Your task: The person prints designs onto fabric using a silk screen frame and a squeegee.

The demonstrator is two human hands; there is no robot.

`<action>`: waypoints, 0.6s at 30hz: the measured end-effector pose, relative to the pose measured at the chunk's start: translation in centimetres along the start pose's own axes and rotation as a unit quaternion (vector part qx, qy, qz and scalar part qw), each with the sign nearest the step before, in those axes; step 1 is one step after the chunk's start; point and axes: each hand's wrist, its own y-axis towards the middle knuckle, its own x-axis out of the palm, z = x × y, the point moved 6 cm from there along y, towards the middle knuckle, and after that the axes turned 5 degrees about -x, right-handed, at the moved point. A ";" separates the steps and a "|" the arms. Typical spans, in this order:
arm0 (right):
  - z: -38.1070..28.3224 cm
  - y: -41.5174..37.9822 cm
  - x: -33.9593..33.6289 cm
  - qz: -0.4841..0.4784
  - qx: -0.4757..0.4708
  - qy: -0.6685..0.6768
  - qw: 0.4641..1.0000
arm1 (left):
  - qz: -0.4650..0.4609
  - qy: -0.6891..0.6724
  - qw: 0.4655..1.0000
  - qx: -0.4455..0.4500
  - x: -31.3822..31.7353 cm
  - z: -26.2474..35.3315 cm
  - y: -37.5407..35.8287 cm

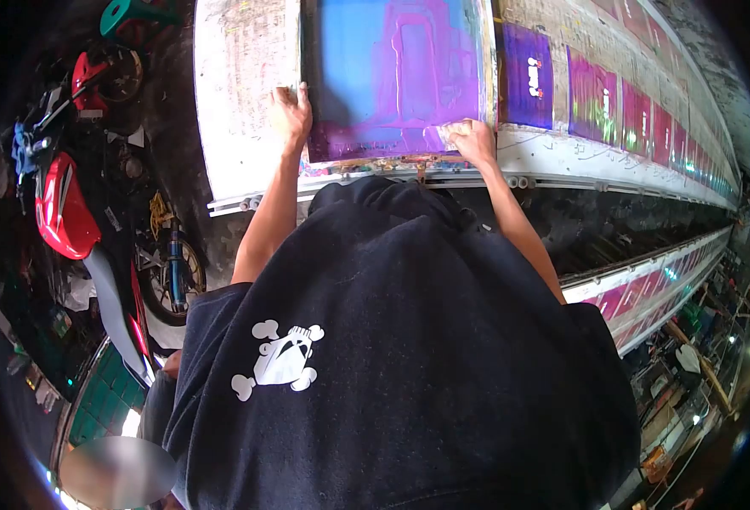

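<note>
A screen-printing frame (304,51) lies on the long table in front of me, its mesh blue at the left and covered with wet purple ink (417,76) toward the right. My left hand (290,117) is at the frame's left edge, its fingers curled and closed against the side. Near the lower right corner, my right hand (475,143) grips a small pale squeegee (454,131) smeared with purple. The squeegee's inked end is over the lower part of the mesh, and the fingers partly hide it.
Printed purple and pink panels (594,92) run along the table (243,110) to the right. A metal rail (562,180) follows its near edge. Another table with prints (617,302) stands at the lower right. A red motorcycle (67,208) and a green stool (128,15) are at the left.
</note>
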 end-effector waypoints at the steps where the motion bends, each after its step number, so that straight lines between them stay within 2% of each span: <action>1: 0.2 0.2 -0.1 -0.002 -0.006 0.002 1.000 | 0.006 0.003 1.000 -0.002 0.0 -0.3 0.2; 3: 1.5 0.5 -2.2 0.045 -0.037 0.131 0.990 | 0.027 -0.014 0.999 0.033 0.0 -0.1 0.0; 4: 2.7 0.7 -2.8 0.044 0.023 0.131 0.990 | 0.018 0.012 1.000 0.016 -0.4 0.1 -0.2; 5: 4.0 0.5 -3.6 0.018 0.070 0.065 0.995 | 0.022 0.013 1.000 0.012 -0.8 0.5 -0.5; 7: 4.2 -0.1 -3.5 -0.003 0.045 0.019 0.999 | 0.014 0.042 0.999 0.003 -0.5 0.2 -0.4; 8: 4.3 -0.4 -2.9 0.005 0.065 0.024 0.998 | 0.013 0.042 0.999 0.004 -0.3 0.2 -0.3; 11: -0.2 -0.7 -2.7 -0.010 0.040 0.033 0.999 | 0.039 0.004 0.999 0.030 -0.8 0.7 -0.3; 13: -2.9 -0.5 -0.4 -0.020 -0.053 0.109 0.992 | 0.039 0.025 0.999 0.021 -0.9 0.6 -0.4; 15: -6.3 -1.2 1.6 -0.068 -0.128 0.092 0.985 | 0.034 0.042 0.998 0.016 -0.5 0.8 -0.5; 16: -6.2 -1.0 2.3 -0.046 -0.105 -0.015 0.993 | 0.026 0.032 0.999 0.003 -0.4 0.7 -0.5; 18: -4.9 0.0 2.5 -0.063 -0.135 -0.006 0.989 | 0.030 0.030 0.999 -0.002 -0.6 0.4 -0.4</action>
